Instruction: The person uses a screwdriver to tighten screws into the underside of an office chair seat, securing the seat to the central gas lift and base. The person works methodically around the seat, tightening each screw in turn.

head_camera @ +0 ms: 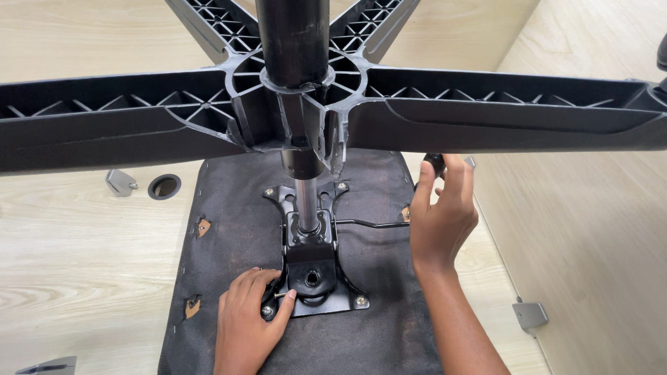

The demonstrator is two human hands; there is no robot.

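Observation:
An upturned office chair lies before me. Its black fabric seat underside (229, 208) faces up, with a black metal mechanism plate (313, 264) bolted on it. A chrome gas cylinder (306, 201) rises from the plate into the black five-arm base (139, 114) overhead. My left hand (249, 319) rests at the plate's near left corner, fingertips on a small bolt there. My right hand (441, 215) grips the black knob at the end of the thin lever rod (368, 223) that sticks out to the right of the mechanism.
The seat lies on a pale wooden surface (76, 243) with a round cable hole (165, 186). Grey metal brackets sit at the far left (120, 182), near right (531, 314) and bottom left (50, 366). The base arms span the whole width overhead.

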